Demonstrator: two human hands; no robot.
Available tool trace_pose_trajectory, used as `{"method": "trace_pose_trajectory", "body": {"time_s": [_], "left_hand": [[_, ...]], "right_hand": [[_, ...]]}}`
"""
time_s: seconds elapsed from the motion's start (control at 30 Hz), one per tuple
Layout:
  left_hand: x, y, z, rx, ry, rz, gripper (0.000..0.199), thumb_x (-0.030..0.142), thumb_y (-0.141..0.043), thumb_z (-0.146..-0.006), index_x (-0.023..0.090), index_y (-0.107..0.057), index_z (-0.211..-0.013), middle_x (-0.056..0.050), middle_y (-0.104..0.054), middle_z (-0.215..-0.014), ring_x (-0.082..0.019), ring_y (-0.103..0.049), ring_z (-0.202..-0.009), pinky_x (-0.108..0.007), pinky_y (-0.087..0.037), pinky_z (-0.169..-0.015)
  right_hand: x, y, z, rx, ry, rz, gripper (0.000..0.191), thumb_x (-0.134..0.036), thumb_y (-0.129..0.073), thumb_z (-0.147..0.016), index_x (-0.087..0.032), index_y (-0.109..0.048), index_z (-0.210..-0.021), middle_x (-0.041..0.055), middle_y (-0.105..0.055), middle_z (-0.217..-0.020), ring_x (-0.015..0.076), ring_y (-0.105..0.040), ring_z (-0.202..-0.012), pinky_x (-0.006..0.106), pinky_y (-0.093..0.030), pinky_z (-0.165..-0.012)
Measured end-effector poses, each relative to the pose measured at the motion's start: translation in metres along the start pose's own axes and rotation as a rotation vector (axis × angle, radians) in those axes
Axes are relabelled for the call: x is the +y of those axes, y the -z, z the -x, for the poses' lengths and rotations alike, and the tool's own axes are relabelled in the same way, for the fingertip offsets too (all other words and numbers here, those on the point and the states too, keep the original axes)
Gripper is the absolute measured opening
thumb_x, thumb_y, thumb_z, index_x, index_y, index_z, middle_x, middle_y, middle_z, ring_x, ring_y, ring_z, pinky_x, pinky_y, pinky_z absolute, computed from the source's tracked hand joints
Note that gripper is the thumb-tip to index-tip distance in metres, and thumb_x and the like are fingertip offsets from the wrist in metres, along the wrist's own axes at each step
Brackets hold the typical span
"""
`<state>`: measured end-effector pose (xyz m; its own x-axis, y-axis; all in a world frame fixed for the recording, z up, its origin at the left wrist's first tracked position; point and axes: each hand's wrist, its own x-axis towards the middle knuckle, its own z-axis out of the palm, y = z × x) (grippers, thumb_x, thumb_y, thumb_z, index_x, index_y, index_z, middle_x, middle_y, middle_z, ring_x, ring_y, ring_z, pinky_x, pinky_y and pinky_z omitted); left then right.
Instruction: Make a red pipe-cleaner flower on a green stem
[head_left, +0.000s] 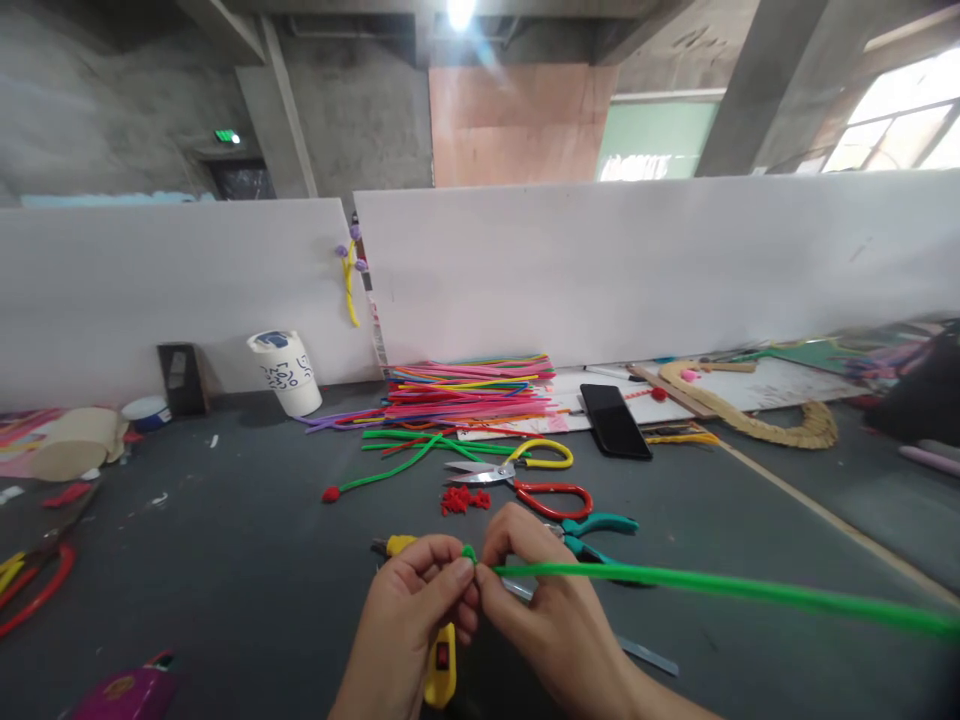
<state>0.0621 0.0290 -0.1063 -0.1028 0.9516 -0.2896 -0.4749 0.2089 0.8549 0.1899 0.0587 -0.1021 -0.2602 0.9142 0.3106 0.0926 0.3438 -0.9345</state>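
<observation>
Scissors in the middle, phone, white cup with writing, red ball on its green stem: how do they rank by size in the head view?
Largest to smallest, by overall span:
1. Scissors
2. Phone and white cup, too alike to rank
3. Red ball

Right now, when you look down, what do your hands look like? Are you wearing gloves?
No gloves: my left hand and right hand are both bare. I see no ring, watch or bracelet, and no sleeve shows at either wrist.

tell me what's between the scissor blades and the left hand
Red fuzzy snippets lie between the scissor blades and left hand, in the head view.
</observation>
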Motion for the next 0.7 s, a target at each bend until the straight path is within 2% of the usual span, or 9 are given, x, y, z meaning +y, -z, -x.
{"method": "trace_pose_trajectory", "body": {"time_s": [0.1, 0.2, 0.3, 0.37, 0.43, 0.5, 0.57, 0.7], "left_hand": [[0.001, -0.001, 0.003, 0.024, -0.035, 0.012, 0.026, 0.032, -0.085, -0.061, 0.015, -0.069, -0.069, 0.003, -0.063, -0.050, -0.005, -0.051, -0.042, -0.013, -0.038, -0.041], [0.008, 0.001, 0.004, 0.020, -0.064, 0.025, 0.024, 0.031, -0.084, -0.063, 0.015, -0.068, -0.070, 0.003, -0.065, -0.053, -0.006, -0.053, -0.045, -0.015, -0.042, -0.047], [0.015, 0.005, 0.002, 0.006, -0.096, 0.020, 0.021, 0.030, -0.083, -0.066, 0.016, -0.068, -0.071, 0.002, -0.067, -0.055, -0.007, -0.054, -0.047, -0.015, -0.043, -0.048], [0.017, 0.008, -0.001, -0.002, -0.116, 0.011, 0.021, 0.029, -0.083, -0.066, 0.015, -0.068, -0.071, 0.001, -0.069, -0.056, -0.008, -0.056, -0.049, -0.016, -0.044, -0.049], [0.017, 0.009, -0.003, -0.010, -0.126, 0.010, 0.021, 0.029, -0.083, -0.066, 0.015, -0.068, -0.072, -0.002, -0.071, -0.057, -0.010, -0.059, -0.051, -0.017, -0.045, -0.050], [0.017, 0.009, -0.004, -0.022, -0.125, 0.025, 0.020, 0.029, -0.083, -0.067, 0.015, -0.068, -0.072, -0.002, -0.072, -0.058, -0.010, -0.060, -0.052, -0.017, -0.045, -0.051], [0.018, 0.010, -0.004, -0.053, -0.108, 0.047, 0.018, 0.028, -0.082, -0.069, 0.016, -0.068, -0.073, 0.000, -0.070, -0.058, -0.008, -0.059, -0.050, -0.016, -0.045, -0.051], [0.025, 0.010, 0.001, -0.179, -0.017, 0.049, 0.023, 0.029, -0.085, -0.064, 0.014, -0.069, -0.068, 0.000, -0.066, -0.049, -0.007, -0.053, -0.040, -0.015, -0.039, -0.042]], "right_hand": [[0.001, -0.001, -0.002, 0.005, -0.189, -0.225, 0.017, -0.018, -0.066, -0.069, -0.019, -0.051, -0.059, -0.0040, -0.049, -0.062, 0.0129, -0.042, -0.062, 0.025, -0.031, -0.059], [0.002, 0.003, -0.007, -0.077, -0.354, -0.486, 0.017, -0.029, -0.072, -0.070, -0.018, -0.059, -0.067, -0.0033, -0.055, -0.062, 0.0129, -0.049, -0.062, 0.025, -0.038, -0.062], [0.001, 0.011, -0.013, -0.108, -0.378, -0.665, 0.024, -0.040, -0.072, -0.073, -0.018, -0.064, -0.079, 0.0010, -0.065, -0.078, 0.0160, -0.060, -0.075, 0.030, -0.047, -0.075], [-0.002, 0.017, -0.018, -0.129, -0.353, -0.741, 0.028, -0.045, -0.071, -0.076, -0.018, -0.067, -0.083, 0.0046, -0.069, -0.090, 0.0193, -0.064, -0.091, 0.034, -0.047, -0.087], [-0.005, 0.022, -0.022, -0.139, -0.343, -0.841, 0.029, -0.047, -0.073, -0.075, -0.018, -0.067, -0.079, 0.0047, -0.071, -0.088, 0.0207, -0.065, -0.098, 0.035, -0.045, -0.094], [-0.005, 0.027, -0.026, -0.112, -0.374, -0.916, 0.029, -0.047, -0.076, -0.071, -0.020, -0.065, -0.075, 0.0003, -0.070, -0.073, 0.0186, -0.069, -0.088, 0.031, -0.049, -0.089], [-0.001, 0.030, -0.028, -0.077, -0.449, -0.914, 0.027, -0.044, -0.076, -0.072, -0.020, -0.066, -0.078, -0.0025, -0.066, -0.061, 0.0157, -0.069, -0.071, 0.028, -0.053, -0.075], [0.016, 0.034, -0.035, -0.011, -0.555, -0.825, 0.019, -0.023, -0.070, -0.077, -0.015, -0.066, -0.094, -0.0022, -0.064, -0.062, 0.0089, -0.057, -0.046, 0.023, -0.052, -0.054]]}}
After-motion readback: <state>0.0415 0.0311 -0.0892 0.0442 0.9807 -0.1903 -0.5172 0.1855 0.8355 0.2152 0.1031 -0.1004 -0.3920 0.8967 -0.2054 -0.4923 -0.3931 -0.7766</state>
